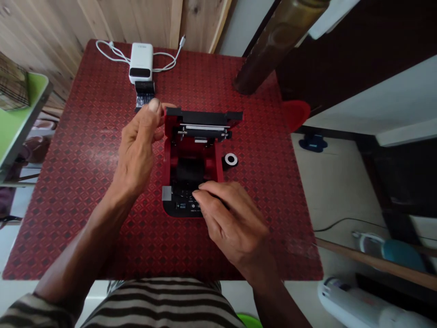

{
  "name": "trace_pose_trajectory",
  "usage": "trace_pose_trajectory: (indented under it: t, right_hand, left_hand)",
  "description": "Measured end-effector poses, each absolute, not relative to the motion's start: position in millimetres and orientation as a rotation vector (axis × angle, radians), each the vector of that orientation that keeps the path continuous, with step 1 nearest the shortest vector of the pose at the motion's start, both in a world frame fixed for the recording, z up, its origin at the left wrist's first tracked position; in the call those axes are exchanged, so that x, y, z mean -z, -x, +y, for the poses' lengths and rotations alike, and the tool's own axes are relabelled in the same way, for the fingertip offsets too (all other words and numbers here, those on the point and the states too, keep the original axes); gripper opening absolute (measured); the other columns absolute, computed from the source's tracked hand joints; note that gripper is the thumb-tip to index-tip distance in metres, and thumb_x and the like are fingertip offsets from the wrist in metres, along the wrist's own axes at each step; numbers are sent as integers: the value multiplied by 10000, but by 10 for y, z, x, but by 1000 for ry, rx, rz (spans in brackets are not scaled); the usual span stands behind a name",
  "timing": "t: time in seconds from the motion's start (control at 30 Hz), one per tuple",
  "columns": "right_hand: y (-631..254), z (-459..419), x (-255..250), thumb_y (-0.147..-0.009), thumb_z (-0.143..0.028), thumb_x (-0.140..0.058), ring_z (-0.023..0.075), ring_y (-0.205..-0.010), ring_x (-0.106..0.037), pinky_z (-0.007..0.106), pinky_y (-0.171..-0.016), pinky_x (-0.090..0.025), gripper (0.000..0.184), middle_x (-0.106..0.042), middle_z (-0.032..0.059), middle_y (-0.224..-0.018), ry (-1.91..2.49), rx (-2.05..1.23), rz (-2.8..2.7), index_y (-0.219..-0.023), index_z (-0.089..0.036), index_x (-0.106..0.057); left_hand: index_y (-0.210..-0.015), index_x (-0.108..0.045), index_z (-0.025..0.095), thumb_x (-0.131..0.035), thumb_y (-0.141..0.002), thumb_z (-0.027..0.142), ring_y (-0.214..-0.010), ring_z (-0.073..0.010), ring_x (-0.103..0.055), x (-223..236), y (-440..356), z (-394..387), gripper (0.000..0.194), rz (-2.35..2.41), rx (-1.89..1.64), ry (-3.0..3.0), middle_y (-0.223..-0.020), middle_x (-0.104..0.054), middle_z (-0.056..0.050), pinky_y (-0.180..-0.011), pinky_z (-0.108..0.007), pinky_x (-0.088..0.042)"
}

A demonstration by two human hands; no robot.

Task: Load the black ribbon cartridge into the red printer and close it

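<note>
A small red-and-black printer [218,166] stands on the table with its lid [205,117] raised. Inside its red bay lies a wide black roll or strip [190,169], running toward the front panel. My left hand [139,143] is at the lid's left edge, its fingers curled against it and partly hidden behind, the thumb up. Over the front right of the printer, my right hand [235,218] has thumb and forefinger pinched together beside the front end of the black strip; whatever lies between the fingertips is hidden. Right of the printer stands a small black roll with a white core [231,159].
Behind my left hand are a white power bank [141,61] with white cables and a black roll with a patterned strip [145,93]. A patterned red cloth covers the table [85,182]. A dark pole [266,50] rises at the back right corner.
</note>
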State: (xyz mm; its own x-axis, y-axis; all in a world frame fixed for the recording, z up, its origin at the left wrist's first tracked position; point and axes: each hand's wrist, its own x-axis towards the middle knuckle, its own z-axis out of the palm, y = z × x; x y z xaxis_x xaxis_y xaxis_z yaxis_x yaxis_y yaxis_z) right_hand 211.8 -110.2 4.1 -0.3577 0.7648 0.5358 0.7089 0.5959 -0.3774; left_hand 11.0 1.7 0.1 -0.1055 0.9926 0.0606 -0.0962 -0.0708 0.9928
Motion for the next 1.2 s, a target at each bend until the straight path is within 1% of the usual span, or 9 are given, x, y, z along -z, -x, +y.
trace_pose_trajectory:
  t: [0.1,0.13,0.2,0.27,0.37,0.47,0.63,0.97,1.2]
  right_hand:
    - [-2116,-1136,-5,-1076,-7,-674,203,-978,-799,365,-886,-665,208,-863,91,-1103,1140,-58,-2124,-1176,-171,-756]
    - [-2115,-1153,4,-1076,-9,-674,207,-1001,-804,366,-900,-668,212,-864,92,-1113,1138,-48,-2124,-1190,-170,-754]
    - [-2113,-1192,15,-1065,-9,-693,218,-1074,-804,371,-945,-670,222,-865,106,-1157,1151,-3,-2122,-1210,-165,-756]
    - [-2106,-1227,20,-1047,-11,-727,232,-1168,-786,383,-1016,-657,230,-859,125,-1226,1174,88,-2095,-1209,-169,-769]
    - [-2091,-1233,28,-1027,-34,-771,264,-1348,-732,426,-1137,-616,215,-829,147,-1382,1227,197,-2042,-1157,-205,-778]
    - [-2079,-1188,51,-1042,-41,-741,299,-1480,-697,483,-1221,-578,188,-796,175,-1494,1258,127,-2058,-1131,-206,-740]
    - [-2065,-1127,88,-1068,-17,-674,268,-1316,-825,444,-1191,-610,205,-881,135,-1323,1229,5,-2042,-1145,-206,-690]
    - [-2106,-1135,-39,-1054,12,-679,278,-1331,-823,454,-1149,-659,263,-883,118,-1335,1256,-111,-2114,-1146,-234,-667]
    - [-2101,-1115,-29,-1096,-85,-693,275,-1289,-834,444,-1115,-676,301,-884,145,-1304,1274,-113,-2108,-1383,-164,-646]
  left_hand:
    - [-883,-812,268,-753,-1088,569,-1037,-256,-715,-11,-151,8,369,1096,-1442,-1171,-1056,-774,-44,-968,-423,-533]
    - [-856,-791,261,-778,-1083,493,-1057,-238,-708,-7,-147,-26,325,1093,-1447,-1182,-1024,-759,-33,-1000,-410,-530]
    - [-854,-771,265,-843,-1028,375,-1235,-242,-694,9,-121,-130,218,1108,-1416,-1187,-1027,-753,-23,-1126,-405,-509]
    - [-992,-804,295,-903,-953,360,-1401,-278,-654,39,-83,-264,125,1154,-1357,-1136,-1190,-788,-26,-1224,-445,-491]
    - [-1296,-788,332,-977,-842,385,-1503,-347,-617,114,-33,-472,495,1196,-1279,-1021,-1439,-776,-41,-1290,-540,-475]
    - [-1439,-736,323,-958,-867,426,-1580,-380,-568,195,-11,-625,622,1190,-1184,-966,-1553,-736,-69,-1327,-595,-445]
    - [-1475,-713,332,-922,-911,369,-1566,-357,-604,242,-27,-716,602,1126,-1130,-947,-1626,-704,-53,-1307,-546,-492]
    - [-1534,-687,325,-869,-954,334,-1613,-358,-568,176,-86,-760,608,1143,-1118,-966,-1692,-657,-59,-1331,-538,-483]
    - [-1539,-690,326,-849,-973,321,-1590,-343,-592,163,-102,-774,588,1183,-1115,-962,-1661,-684,-53,-1300,-514,-514]
